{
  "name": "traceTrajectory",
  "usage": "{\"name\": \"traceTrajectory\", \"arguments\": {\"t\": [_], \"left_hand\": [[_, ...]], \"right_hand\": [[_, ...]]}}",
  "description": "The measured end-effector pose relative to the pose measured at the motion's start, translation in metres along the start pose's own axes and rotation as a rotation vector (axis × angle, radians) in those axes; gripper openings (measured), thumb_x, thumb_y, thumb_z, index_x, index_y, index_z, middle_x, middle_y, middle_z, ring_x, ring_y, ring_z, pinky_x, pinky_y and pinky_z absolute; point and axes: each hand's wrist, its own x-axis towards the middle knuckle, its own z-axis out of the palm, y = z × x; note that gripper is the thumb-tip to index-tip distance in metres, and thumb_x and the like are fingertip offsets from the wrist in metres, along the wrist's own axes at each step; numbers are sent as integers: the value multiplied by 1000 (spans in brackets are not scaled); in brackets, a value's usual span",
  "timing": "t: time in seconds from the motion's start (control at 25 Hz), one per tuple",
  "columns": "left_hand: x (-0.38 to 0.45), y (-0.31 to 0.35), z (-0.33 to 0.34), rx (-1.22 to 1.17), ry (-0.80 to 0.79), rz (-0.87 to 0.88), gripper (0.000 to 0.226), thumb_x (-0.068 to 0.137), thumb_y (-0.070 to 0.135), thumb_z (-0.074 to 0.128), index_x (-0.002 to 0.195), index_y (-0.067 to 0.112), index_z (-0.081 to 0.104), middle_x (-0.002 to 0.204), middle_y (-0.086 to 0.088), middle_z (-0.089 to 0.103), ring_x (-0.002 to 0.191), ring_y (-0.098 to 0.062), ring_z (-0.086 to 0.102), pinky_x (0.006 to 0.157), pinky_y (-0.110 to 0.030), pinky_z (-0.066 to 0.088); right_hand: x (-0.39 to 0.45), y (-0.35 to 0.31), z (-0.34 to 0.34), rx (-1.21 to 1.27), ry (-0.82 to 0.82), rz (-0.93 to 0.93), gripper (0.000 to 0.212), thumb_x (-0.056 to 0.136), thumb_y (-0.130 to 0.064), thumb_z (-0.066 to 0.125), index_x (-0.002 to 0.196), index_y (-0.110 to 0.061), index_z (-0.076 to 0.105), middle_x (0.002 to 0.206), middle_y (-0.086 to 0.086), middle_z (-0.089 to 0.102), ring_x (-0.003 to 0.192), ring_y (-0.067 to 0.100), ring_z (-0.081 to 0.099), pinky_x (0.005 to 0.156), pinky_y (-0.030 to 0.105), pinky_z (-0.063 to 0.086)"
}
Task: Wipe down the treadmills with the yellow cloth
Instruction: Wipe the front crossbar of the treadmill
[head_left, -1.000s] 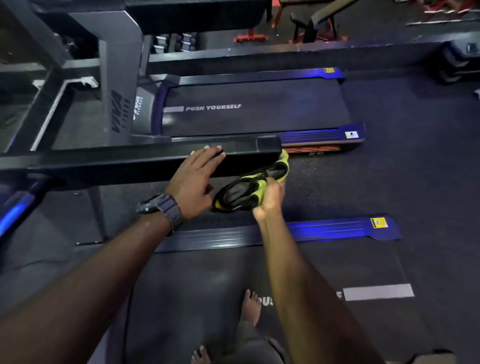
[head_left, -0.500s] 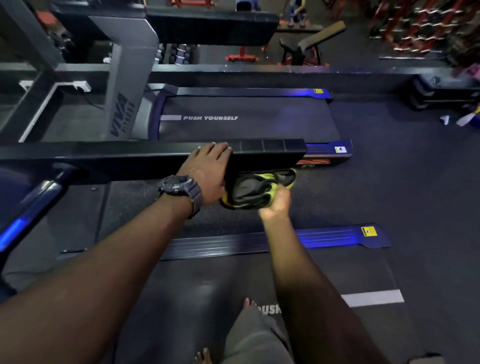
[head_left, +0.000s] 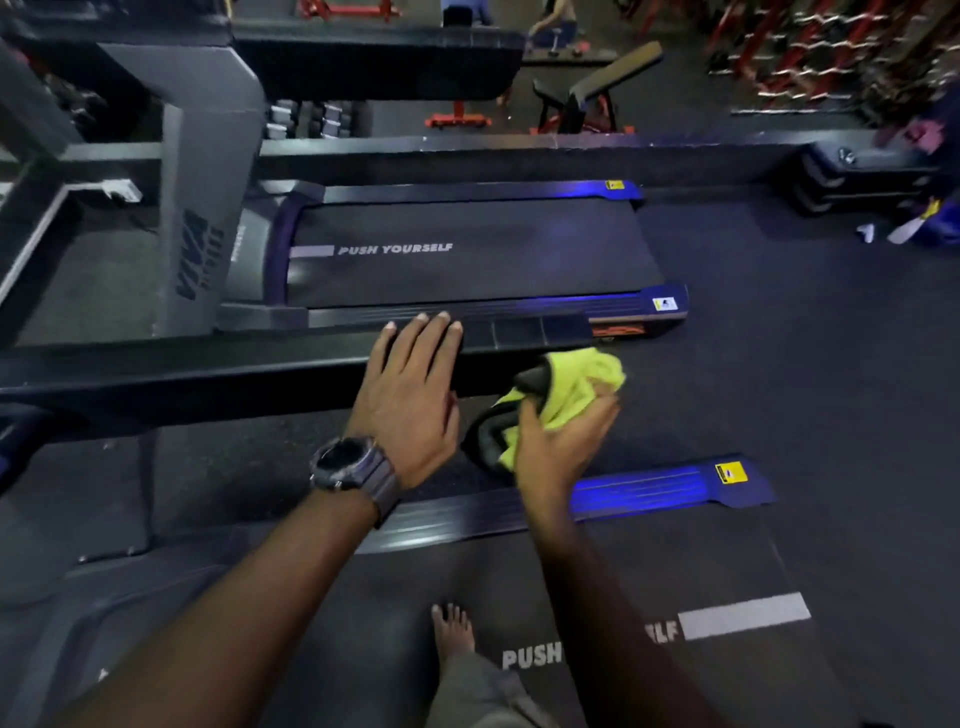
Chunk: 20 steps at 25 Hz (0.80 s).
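While the left hand (head_left: 410, 395) rests flat on the handrail (head_left: 208, 374), the right hand (head_left: 561, 441) grips the yellow cloth (head_left: 576, 384); next, wipe the rail's underside

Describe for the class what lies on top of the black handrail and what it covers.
The left hand rests flat on the handrail, hiding the rail beneath it. The yellow cloth is beside the rail's end, held by the right hand.

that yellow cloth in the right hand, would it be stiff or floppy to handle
Probably floppy: the yellow cloth is bunched and creased in the right hand, with loose folds spilling past the fingers. It looks light, since the hand holds the whole wad alone. It should mould to the handrail rather than slide; the left hand rests flat there.
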Motion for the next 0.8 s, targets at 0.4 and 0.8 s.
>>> {"name": "traceTrajectory", "arguments": {"t": [0.4,0.8], "left_hand": [[-6,8,19,-12,147,-34,83,71,36,45,147,6,34,154,-10,35,143,-30,29,118,-49,20],[-11,0,20,39,174,37,91,72,54,15,152,11,22,159,-6,25,146,-24,22,121,-41,13]], "right_hand": [[-9,36,8,-114,-50,-402,62,55,2,73,108,-22,52,104,7,44,94,30,52,84,37,47],[-22,41,16,-304,-56,-773,64,53,-4,68,112,-21,51,102,15,52,91,32,48,75,42,47]]}}
